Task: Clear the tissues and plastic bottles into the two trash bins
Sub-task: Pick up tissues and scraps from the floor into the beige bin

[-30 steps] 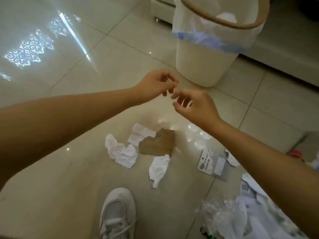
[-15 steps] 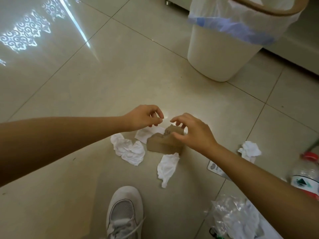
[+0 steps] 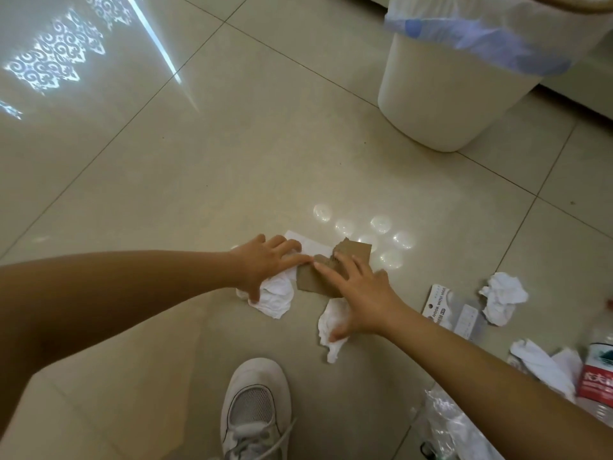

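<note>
Floor litter, mostly uncollected. Left hand: fingers straight and spread, pressing flat on a white paper slip, its heel over a crumpled tissue; nothing gripped. Just right of it, touching fingertips, right hand: also flat and spread, palm on a torn brown cardboard piece, thumb on a second tissue; nothing gripped. Right of that hand: a hook package card, a third tissue, further tissue scraps, a plastic bottle at the frame edge. Well beyond both hands: one lined trash bin; the second bin unseen. Judgement: gathering only beginning; most items remain.
</note>
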`<state>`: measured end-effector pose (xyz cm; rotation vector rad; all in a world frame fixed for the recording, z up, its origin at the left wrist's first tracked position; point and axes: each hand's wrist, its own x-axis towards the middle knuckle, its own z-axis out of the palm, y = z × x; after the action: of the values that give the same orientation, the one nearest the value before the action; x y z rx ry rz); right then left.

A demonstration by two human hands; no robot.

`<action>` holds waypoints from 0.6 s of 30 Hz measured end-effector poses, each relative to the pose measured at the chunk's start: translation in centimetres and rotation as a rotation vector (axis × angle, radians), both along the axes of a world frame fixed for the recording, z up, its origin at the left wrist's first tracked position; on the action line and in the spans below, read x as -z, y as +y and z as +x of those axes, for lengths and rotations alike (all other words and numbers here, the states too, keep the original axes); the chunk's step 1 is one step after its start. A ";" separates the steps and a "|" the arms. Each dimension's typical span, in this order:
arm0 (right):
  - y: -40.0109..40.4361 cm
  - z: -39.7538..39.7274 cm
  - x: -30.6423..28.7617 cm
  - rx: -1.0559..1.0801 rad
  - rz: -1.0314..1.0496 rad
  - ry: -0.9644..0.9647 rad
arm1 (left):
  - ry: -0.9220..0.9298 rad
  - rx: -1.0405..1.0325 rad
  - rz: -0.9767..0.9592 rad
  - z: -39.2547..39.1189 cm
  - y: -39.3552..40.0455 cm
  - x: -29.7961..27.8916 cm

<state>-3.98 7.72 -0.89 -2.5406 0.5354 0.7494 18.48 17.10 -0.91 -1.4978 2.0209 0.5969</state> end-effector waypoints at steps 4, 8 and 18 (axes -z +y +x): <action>1.1 -0.7 0.6 -0.062 -0.066 0.013 | 0.020 -0.026 -0.062 -0.2 -0.1 0.5; 2.3 -1.3 0.9 -0.063 -0.110 -0.033 | 0.019 -0.005 -0.055 -0.2 0.3 0.8; 1.5 -0.6 1.3 -0.038 -0.194 -0.102 | 0.177 -0.101 -0.217 0.2 -0.5 -0.7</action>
<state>-4.57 9.25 -2.16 -2.7577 0.5502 0.6024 18.65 16.62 -0.26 -1.7365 2.2141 0.5833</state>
